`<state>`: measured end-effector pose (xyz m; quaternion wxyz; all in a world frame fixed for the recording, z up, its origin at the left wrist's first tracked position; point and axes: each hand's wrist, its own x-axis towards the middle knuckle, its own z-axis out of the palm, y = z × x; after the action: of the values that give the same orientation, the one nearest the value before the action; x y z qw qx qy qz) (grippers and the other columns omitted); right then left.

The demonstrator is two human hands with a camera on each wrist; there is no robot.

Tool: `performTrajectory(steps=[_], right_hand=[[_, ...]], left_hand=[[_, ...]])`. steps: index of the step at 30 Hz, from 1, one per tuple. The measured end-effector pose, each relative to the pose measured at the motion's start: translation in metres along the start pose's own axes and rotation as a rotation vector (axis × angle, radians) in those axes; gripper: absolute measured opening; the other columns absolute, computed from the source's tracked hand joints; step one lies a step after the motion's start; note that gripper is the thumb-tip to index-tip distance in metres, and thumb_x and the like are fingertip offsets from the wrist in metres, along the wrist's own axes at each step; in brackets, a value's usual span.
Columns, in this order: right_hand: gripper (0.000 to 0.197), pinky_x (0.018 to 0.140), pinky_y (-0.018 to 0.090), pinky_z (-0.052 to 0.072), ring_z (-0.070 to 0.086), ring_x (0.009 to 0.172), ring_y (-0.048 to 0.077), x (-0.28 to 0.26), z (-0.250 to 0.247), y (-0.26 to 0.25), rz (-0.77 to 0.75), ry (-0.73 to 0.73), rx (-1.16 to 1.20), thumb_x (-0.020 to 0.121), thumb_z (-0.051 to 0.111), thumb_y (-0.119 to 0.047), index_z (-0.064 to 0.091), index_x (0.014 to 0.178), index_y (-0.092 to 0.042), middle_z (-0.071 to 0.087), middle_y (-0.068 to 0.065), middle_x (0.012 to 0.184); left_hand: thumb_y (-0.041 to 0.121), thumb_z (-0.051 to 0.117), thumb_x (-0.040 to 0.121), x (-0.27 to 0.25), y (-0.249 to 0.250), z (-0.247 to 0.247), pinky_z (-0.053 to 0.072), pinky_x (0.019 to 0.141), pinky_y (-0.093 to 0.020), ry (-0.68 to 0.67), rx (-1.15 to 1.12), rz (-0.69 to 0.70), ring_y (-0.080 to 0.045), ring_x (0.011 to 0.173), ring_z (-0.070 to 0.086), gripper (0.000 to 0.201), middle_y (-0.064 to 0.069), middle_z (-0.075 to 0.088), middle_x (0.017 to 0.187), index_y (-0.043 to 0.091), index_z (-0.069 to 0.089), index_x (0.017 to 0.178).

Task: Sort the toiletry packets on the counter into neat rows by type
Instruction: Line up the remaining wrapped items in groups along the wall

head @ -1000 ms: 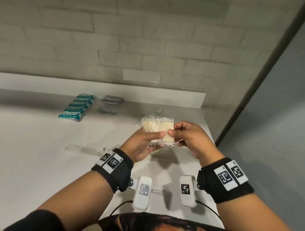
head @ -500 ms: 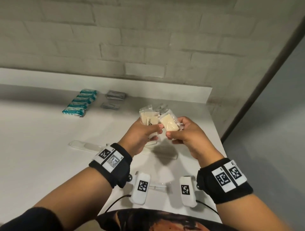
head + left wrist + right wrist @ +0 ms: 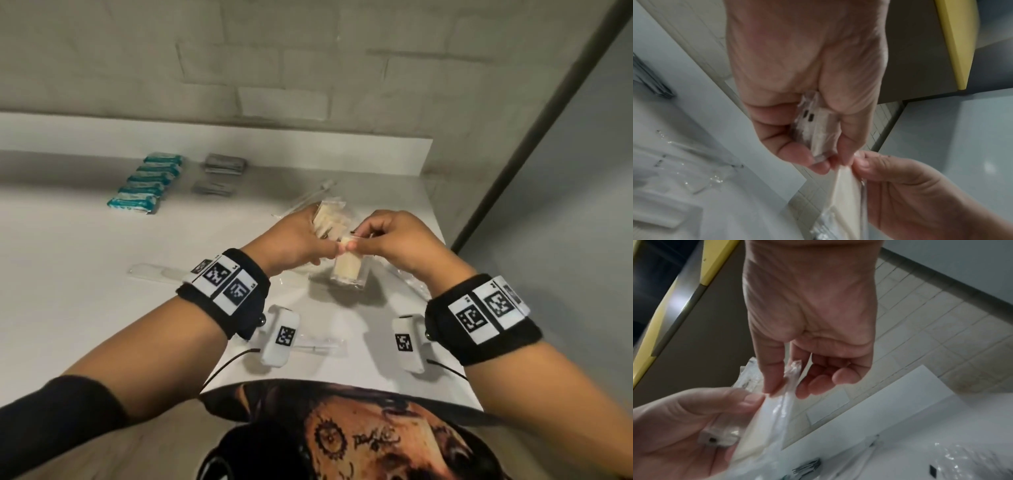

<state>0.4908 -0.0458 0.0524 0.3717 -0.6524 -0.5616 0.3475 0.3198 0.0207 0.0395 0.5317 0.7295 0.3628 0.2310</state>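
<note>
Fingers (image 3: 352, 245) above white counter (image 3: 68, 274), brick wall (image 3: 308, 61).

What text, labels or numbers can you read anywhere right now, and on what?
No text is legible.
Teal packets: white print, too blurred to read.
Grey packets: too small to tell.
Cream packets in the left hand: small dark marks, not readable.
Wristband tags: black-and-white square codes, no words.
Shirt: scrawled lettering, unreadable.

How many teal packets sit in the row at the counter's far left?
5, stacked front to back in one row: nearest, then, and farthest by the wall ledge. None appear hidden.
</note>
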Motion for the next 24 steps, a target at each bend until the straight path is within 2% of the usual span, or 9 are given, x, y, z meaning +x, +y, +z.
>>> performTrajectory(steps=[4, 6, 8, 9, 11, 14, 18, 21, 24], right_hand=[[0.009, 0.061, 0.010, 0.046, 0.057, 0.056, -0.004, -0.003, -0.008, 0.003, 0.033, -0.022, 0.043, 0.074, 0.079, -0.006, 0.072, 0.077, -0.011, 0.066, -0.006, 0.068], [0.006, 0.060, 0.013, 0.045, 0.057, 0.059, -0.002, 0.001, -0.009, 0.008, 0.051, -0.001, -0.198, 0.079, 0.076, -0.012, 0.071, 0.078, -0.014, 0.064, -0.006, 0.071], [0.003, 0.065, 0.021, 0.045, 0.057, 0.074, 0.009, 0.005, -0.010, 0.011, 0.048, 0.055, -0.557, 0.085, 0.069, -0.020, 0.069, 0.082, -0.019, 0.062, -0.006, 0.081], [0.004, 0.065, 0.022, 0.043, 0.056, 0.077, 0.012, 0.006, -0.010, 0.013, 0.065, 0.059, -0.599, 0.087, 0.067, -0.021, 0.067, 0.084, -0.020, 0.061, -0.006, 0.082], [0.005, 0.063, 0.023, 0.038, 0.053, 0.077, 0.012, 0.006, -0.011, 0.018, 0.111, -0.009, -0.600, 0.091, 0.063, -0.021, 0.065, 0.090, -0.018, 0.058, -0.006, 0.082], [0.015, 0.072, 0.024, 0.035, 0.051, 0.086, 0.016, 0.004, -0.008, 0.026, 0.123, -0.195, -0.755, 0.094, 0.057, -0.024, 0.065, 0.102, -0.013, 0.060, 0.001, 0.096], [0.020, 0.072, 0.025, 0.038, 0.053, 0.085, 0.014, -0.004, 0.011, 0.042, 0.145, -0.439, -0.951, 0.091, 0.063, -0.029, 0.068, 0.105, -0.015, 0.066, 0.000, 0.107], [0.021, 0.068, 0.024, 0.044, 0.060, 0.084, 0.012, -0.002, 0.009, 0.041, 0.137, -0.305, -0.814, 0.088, 0.065, -0.032, 0.069, 0.105, -0.021, 0.066, -0.005, 0.105], [0.016, 0.066, 0.029, 0.052, 0.065, 0.074, 0.015, 0.007, 0.003, 0.025, 0.129, -0.087, -0.325, 0.087, 0.067, -0.030, 0.071, 0.101, -0.021, 0.069, -0.005, 0.096]], left_hand=[[0.009, 0.076, 0.078, 0.002, -0.003, 0.004, 0.051, 0.062, -0.029, -0.038, 0.027, -0.035, -0.010, 0.073, 0.061, 0.052, 0.007, 0.061, 0.085, 0.022, 0.050, 0.121], [0.010, 0.077, 0.077, 0.004, -0.008, 0.007, 0.052, 0.063, -0.029, -0.023, 0.017, -0.056, -0.012, 0.073, 0.063, 0.050, 0.005, 0.063, 0.085, 0.022, 0.051, 0.118], [0.011, 0.076, 0.078, 0.006, -0.015, 0.007, 0.053, 0.064, -0.028, 0.010, -0.080, -0.096, -0.015, 0.076, 0.066, 0.044, 0.001, 0.065, 0.087, 0.019, 0.052, 0.115], [0.011, 0.074, 0.080, 0.006, -0.018, 0.007, 0.053, 0.064, -0.028, 0.017, -0.163, -0.119, -0.017, 0.077, 0.066, 0.041, -0.002, 0.065, 0.088, 0.017, 0.053, 0.114], [0.007, 0.065, 0.087, 0.005, -0.022, 0.004, 0.054, 0.065, -0.028, 0.005, -0.347, -0.157, -0.019, 0.080, 0.065, 0.030, -0.006, 0.065, 0.092, 0.012, 0.053, 0.114], [0.000, 0.049, 0.093, 0.002, -0.029, -0.002, 0.058, 0.072, -0.033, -0.022, -0.599, -0.217, -0.025, 0.085, 0.068, 0.021, -0.012, 0.068, 0.096, 0.004, 0.055, 0.112], [-0.005, 0.052, 0.091, 0.001, -0.041, -0.005, 0.060, 0.077, -0.037, 0.018, -0.697, -0.262, -0.030, 0.087, 0.071, 0.021, -0.017, 0.069, 0.096, -0.001, 0.057, 0.111], [-0.003, 0.061, 0.087, 0.002, -0.047, -0.004, 0.058, 0.082, -0.039, 0.071, -0.707, -0.287, -0.027, 0.083, 0.069, 0.015, -0.011, 0.069, 0.089, 0.000, 0.060, 0.101], [-0.002, 0.063, 0.086, 0.004, -0.047, -0.001, 0.056, 0.084, -0.039, 0.079, -0.732, -0.301, -0.024, 0.080, 0.069, 0.007, -0.006, 0.073, 0.078, 0.002, 0.064, 0.091]])
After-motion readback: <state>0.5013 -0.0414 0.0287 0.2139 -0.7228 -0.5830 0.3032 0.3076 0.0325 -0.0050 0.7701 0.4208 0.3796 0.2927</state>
